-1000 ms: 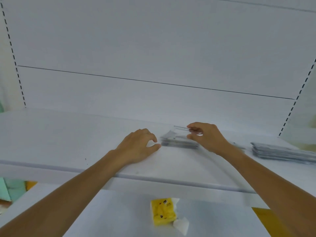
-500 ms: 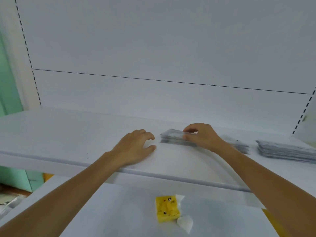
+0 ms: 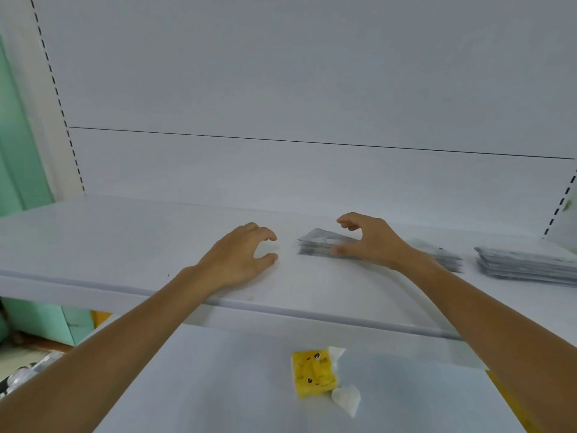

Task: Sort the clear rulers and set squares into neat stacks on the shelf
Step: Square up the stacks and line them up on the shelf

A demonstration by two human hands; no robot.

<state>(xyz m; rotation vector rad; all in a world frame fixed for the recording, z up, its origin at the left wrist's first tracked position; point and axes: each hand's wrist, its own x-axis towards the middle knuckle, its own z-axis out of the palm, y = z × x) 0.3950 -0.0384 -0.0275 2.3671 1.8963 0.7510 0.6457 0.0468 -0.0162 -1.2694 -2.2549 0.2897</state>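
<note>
A stack of clear rulers and set squares lies on the white shelf, right of centre. My right hand hovers over the stack's near end, thumb touching its front edge, fingers raised and spread above it, holding nothing. My left hand rests on the shelf just left of the stack, fingers loosely curled, a small gap from it. Past my right wrist more clear pieces show. A second neat stack sits at the far right.
On the lower shelf below lies a yellow tissue packet with white tissue sticking out. The shelf's white back panel rises behind the stacks. A green wall stands at the left.
My right hand laid the clear piece it pinched onto the stack, pressed it down, then lifted its fingers off. The left hand stayed on the shelf. The view shifted slightly left.
</note>
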